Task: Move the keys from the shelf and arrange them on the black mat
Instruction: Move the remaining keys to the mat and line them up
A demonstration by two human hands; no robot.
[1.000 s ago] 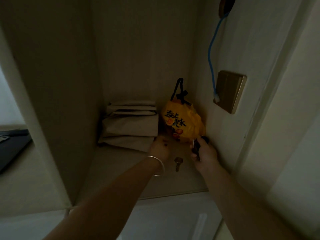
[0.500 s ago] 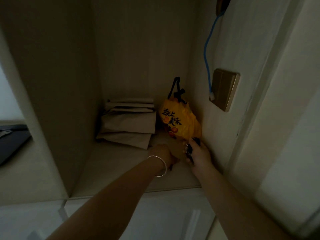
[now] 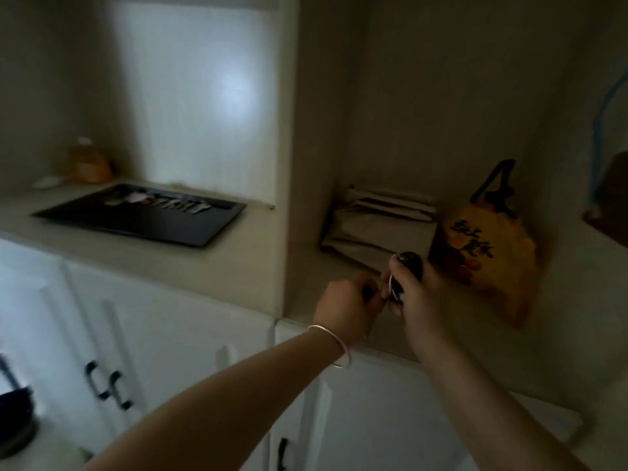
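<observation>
place: home | cues: built-in shelf niche [image 3: 339,321], white cabinet doors [image 3: 163,334], snack bag [image 3: 489,246]

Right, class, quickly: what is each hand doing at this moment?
Left hand: closed, fingers curled; what it holds cannot be told.
Right hand: closed on a dark key fob with a metal ring.

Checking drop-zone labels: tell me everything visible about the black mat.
The black mat is a flat, dark, matte rectangle lying on the beige counter left of the shelf divider, one corner angled toward the camera. Along its far edge sits a row of keys, mostly silvery, one with a pinkish part; blur hides detail. The rest of its surface is bare. Neither hand touches it.
</observation>
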